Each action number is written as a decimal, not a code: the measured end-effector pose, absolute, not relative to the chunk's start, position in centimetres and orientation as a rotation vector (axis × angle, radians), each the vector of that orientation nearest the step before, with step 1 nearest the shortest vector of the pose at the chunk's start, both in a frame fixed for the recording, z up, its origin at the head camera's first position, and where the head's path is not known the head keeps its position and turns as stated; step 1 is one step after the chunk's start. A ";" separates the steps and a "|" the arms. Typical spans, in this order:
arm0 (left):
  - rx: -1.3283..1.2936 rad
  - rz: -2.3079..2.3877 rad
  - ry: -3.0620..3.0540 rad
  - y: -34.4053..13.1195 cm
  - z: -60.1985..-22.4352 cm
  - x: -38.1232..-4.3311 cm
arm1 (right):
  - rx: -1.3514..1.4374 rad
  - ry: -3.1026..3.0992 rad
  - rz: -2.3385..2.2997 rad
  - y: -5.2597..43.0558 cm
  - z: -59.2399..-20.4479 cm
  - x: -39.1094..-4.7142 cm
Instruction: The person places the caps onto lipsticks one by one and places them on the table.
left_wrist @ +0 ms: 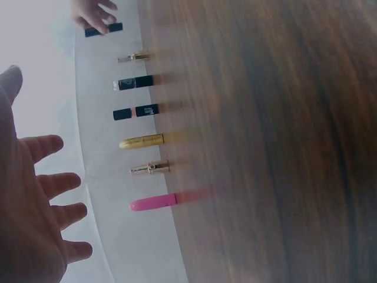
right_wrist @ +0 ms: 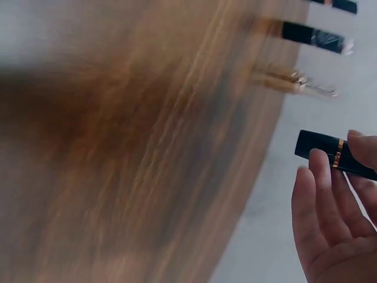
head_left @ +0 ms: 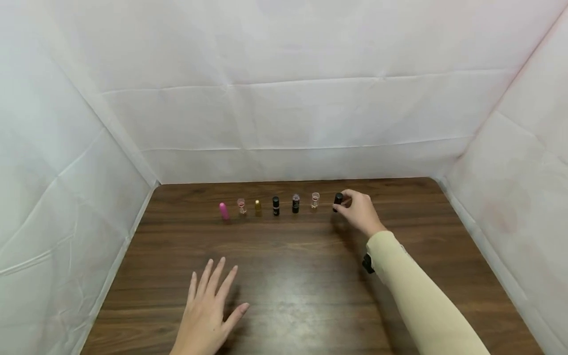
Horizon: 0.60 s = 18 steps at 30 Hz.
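Observation:
My right hand [head_left: 360, 212] pinches a black lipstick tube [right_wrist: 315, 143] with a gold band, at the right end of a row. Beside that tube stands a small clear container with a pinkish inside [head_left: 315, 200]. Leftward follow a black tube with a clear top [head_left: 296, 204], a black tube with a pale band [head_left: 276, 206], a gold tube [head_left: 258, 207], another clear pinkish container [head_left: 241, 206] and a bright pink tube [head_left: 224, 211]. My left hand [head_left: 206, 310] holds nothing, fingers spread, nearer the front of the table.
The dark wooden table [head_left: 284, 266] has white sheeting [head_left: 284, 118] hung behind it and along both sides. The row stands near the table's back edge. A black device [head_left: 368, 264] is at the right wrist, below a pale yellow sleeve [head_left: 417, 296].

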State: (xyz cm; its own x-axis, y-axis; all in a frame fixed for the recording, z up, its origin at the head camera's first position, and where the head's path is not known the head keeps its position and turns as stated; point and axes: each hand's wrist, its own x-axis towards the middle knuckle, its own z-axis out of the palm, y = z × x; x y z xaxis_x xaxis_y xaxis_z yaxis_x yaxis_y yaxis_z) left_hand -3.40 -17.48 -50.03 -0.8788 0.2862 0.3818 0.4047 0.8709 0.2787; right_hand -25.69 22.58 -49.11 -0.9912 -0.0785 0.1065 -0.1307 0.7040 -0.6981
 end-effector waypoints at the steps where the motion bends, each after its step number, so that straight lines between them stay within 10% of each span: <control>1: -0.510 -0.501 -2.716 -17.5 -50.1 -3.4 | 0.156 -2.841 1.179 22.6 -49.3 -26.3; 18: -0.501 -0.536 -2.747 -17.8 -50.4 -3.4 | -0.007 -2.933 1.174 23.3 -51.6 -27.9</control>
State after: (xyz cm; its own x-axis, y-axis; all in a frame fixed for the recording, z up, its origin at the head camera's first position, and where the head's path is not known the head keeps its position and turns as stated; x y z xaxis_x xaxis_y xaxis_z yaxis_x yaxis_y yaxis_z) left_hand -3.39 -17.80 -50.39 -0.8952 0.2776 0.3486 0.3882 0.8699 0.3042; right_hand -27.90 23.32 -51.56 -0.9998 -0.0023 -0.0182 0.0109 0.7238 -0.6900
